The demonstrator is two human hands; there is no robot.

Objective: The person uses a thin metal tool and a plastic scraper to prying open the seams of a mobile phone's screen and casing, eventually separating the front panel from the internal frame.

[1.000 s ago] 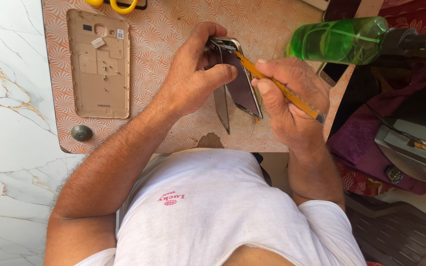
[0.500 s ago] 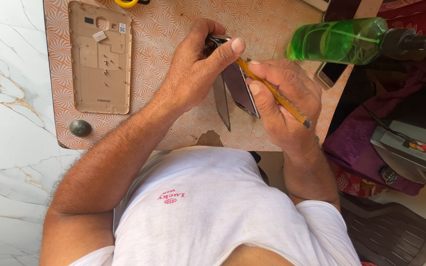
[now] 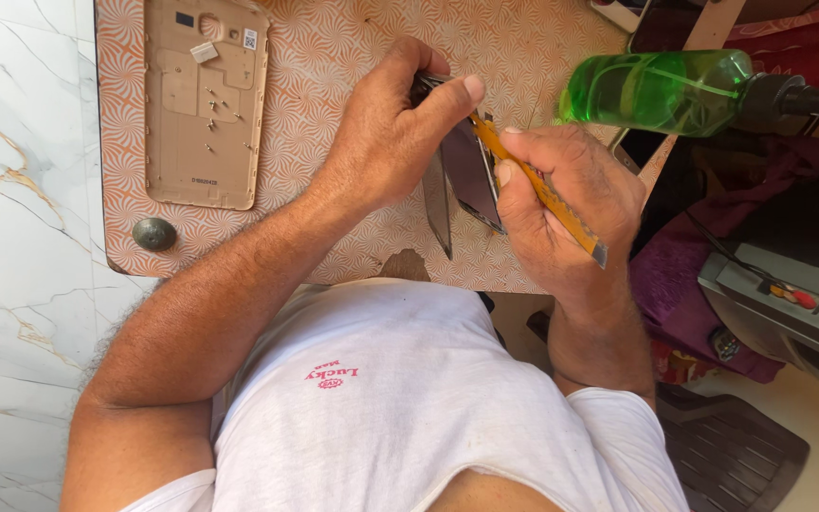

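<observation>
**Two hands work on an opened phone above a patterned table**

The table (image 3: 353, 38) with orange pattern lies under everything. On its left part rests a beige phone back cover (image 3: 205, 100), inner side up, and near its lower corner sits a small dark round knob (image 3: 154, 233). A green bottle (image 3: 656, 90) lies at the right edge. The left hand (image 3: 386, 133) is closed around the dark phone (image 3: 466, 175), held on its edge above the table. The right hand (image 3: 566, 204) grips a yellow cutter knife (image 3: 542, 190), whose tip touches the phone.

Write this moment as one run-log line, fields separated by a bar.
left hand: holds phone | right hand: holds yellow tool at phone edge | back cover: on table
</observation>
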